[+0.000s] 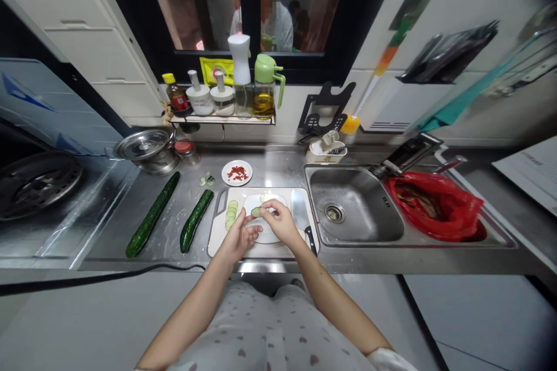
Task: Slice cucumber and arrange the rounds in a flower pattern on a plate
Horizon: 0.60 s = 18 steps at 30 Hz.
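My right hand [278, 219] pinches a cucumber slice [256, 212] above a white plate [272, 236]. My left hand [242, 236] is close beside the slice, palm turned up and fingers loosely apart; I see nothing gripped in it. The plate rests on a cutting board [217, 243], and a pale slice shows at its far side behind my right hand. A row of overlapping cucumber slices [231, 214] lies on the board's left part. Along the right edge lies a kitchen knife [299, 208], its black handle toward me.
Two cucumbers [153, 215] [195, 221] lie left of the board, with cut ends [206, 179] behind. A small plate [226, 179] holds chopped red pieces. Right is the sink [357, 208], beside a red plastic bag [439, 220]. A lidded pot [150, 153] and condiment rack [226, 120] stand behind.
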### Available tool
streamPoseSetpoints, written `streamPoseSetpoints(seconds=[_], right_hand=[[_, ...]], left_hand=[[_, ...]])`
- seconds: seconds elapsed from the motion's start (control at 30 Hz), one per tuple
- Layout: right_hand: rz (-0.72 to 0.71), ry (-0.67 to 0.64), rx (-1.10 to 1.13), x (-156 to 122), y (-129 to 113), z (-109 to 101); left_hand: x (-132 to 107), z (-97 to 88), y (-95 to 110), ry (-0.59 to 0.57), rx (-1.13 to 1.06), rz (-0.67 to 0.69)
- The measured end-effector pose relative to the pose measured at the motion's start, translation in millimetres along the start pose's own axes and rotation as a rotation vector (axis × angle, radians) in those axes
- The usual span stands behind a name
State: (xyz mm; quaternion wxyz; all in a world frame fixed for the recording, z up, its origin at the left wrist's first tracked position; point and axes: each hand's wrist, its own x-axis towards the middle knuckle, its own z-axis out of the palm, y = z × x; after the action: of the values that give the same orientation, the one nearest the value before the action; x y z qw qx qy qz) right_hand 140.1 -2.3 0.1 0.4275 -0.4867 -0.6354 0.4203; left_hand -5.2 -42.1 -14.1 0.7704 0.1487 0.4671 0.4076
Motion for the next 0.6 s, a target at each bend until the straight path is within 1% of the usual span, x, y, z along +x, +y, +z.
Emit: streamPoseSetpoints(seconds=[0.1, 0.17, 0.23, 0.4, 0.6], right_hand=[[-0.015, -0.005, -0.002, -1, -1, -1], [-0.025, -0.013, -0.012, -2, -1, -2], [-0.031, -0.019, -0.014, -3, -1, -3], [-0.037, -0.013, -0.013, -4, 0, -7], [-0.006, -0.01, 0.0, 0, 2, -9]], left_hand=[[0, 5.7, 8, -0.046, -0.056, -0.024], [1, 7.9, 13, -0.044, -0.084, -0.017], [1, 9.3, 16, -0.017, -0.095, 0.016], [3, 11.2, 21, 0.084, -0.041, 0.165], [6, 12.5, 27, 0.124, 0.149, 0.419]])
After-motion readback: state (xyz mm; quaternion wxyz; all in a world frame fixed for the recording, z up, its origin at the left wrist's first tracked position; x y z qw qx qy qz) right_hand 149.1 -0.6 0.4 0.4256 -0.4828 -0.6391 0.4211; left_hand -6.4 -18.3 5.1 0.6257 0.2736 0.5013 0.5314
